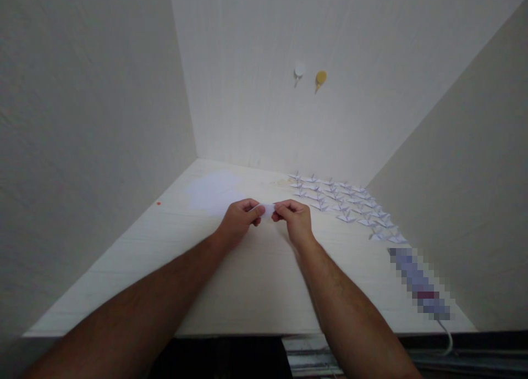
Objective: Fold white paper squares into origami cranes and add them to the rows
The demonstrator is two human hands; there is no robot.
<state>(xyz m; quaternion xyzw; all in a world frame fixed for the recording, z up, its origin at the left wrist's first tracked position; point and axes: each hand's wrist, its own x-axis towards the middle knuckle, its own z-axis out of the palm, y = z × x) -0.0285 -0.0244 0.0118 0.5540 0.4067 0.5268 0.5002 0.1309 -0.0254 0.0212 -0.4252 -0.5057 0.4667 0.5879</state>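
My left hand (pixel 239 220) and my right hand (pixel 293 218) meet over the middle of a pale wooden table (pixel 231 291). Between them they pinch a small white folded piece of paper (pixel 268 209), each hand closed on one end. Just behind the hands lies a stack of white paper sheets (pixel 214 191). To the right, several small folded paper cranes (pixel 344 203) stand in rows on the table.
White walls close in the table on the left, back and right. Two round hooks, a white hook (pixel 299 71) and a yellow hook (pixel 320 78), hang on the back wall. A blurred-out object (pixel 418 283) with a white cord lies near the table's right front corner. A tiny orange dot (pixel 159 203) marks the left side.
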